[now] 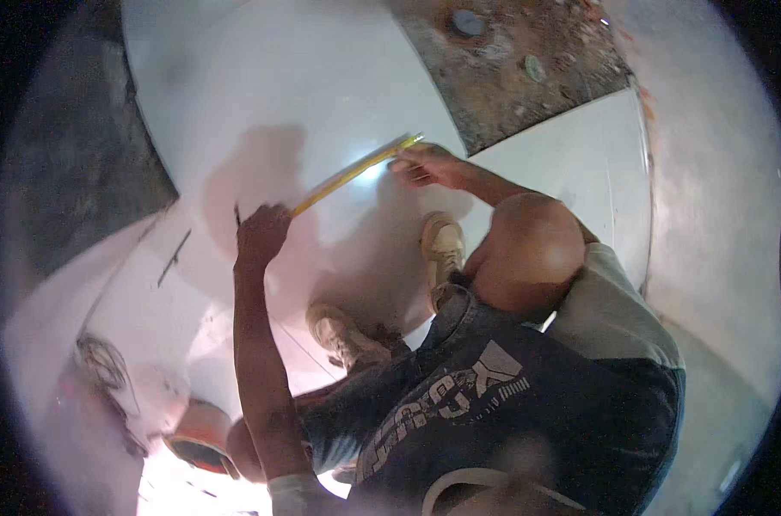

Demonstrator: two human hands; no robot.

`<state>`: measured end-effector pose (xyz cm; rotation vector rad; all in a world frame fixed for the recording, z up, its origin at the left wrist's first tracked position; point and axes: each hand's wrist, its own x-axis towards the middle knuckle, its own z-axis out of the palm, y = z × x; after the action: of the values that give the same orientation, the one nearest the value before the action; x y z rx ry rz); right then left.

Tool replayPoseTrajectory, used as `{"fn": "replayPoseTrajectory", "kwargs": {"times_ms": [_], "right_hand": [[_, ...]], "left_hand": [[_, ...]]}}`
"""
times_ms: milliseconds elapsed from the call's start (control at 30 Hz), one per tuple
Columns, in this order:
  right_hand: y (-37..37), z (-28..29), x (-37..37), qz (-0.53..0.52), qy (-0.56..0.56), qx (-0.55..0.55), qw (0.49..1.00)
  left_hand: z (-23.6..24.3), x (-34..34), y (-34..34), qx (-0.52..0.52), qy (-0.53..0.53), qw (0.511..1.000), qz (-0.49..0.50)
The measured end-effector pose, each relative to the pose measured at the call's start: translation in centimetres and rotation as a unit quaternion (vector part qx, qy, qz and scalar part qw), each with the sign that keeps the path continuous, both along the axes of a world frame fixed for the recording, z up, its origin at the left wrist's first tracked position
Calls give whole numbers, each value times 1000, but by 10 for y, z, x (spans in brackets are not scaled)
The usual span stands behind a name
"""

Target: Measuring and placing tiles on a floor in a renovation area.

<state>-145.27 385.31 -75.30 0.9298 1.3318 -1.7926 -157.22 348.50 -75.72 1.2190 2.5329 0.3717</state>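
A yellow tape measure (347, 183) stretches at a slant over a large, pale, glossy floor tile (339, 77). Its lower left end runs into my left hand (265, 229), which is closed around it; a short, thin dark stick (237, 213) juts up beside those fingers, its kind too small to tell. At the tape's upper right end, my right hand (429, 165) has its fingers curled in and pinches the blade close to the tip. The tape's case does not show. Both arms reach forward past my bent knees, above my light shoes (443, 245).
Bare soil with rubble (528, 69) lies far right, with a dark round object (469, 22) on it. Dark ground (81, 155) borders the tile at left. A thin dark rod (175, 258), a coil of wire (102, 361) and an orange bucket (203, 426) lie left. A pale wall (709, 172) rises right.
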Motion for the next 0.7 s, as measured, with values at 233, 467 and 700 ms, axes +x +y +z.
{"fn": "replayPoseTrajectory", "kwargs": {"times_ms": [233, 467, 700], "right_hand": [[-15, -5, 3, -31, 77, -101, 991], [-26, 30, -35, 26, 102, -28, 994], [-37, 51, -42, 163, 160, -46, 972]], "left_hand": [[-4, -2, -42, -37, -15, 999, -19], [23, -8, -45, 18, -32, 999, -20], [77, 1, 4, -45, -342, 913, 216]]}}
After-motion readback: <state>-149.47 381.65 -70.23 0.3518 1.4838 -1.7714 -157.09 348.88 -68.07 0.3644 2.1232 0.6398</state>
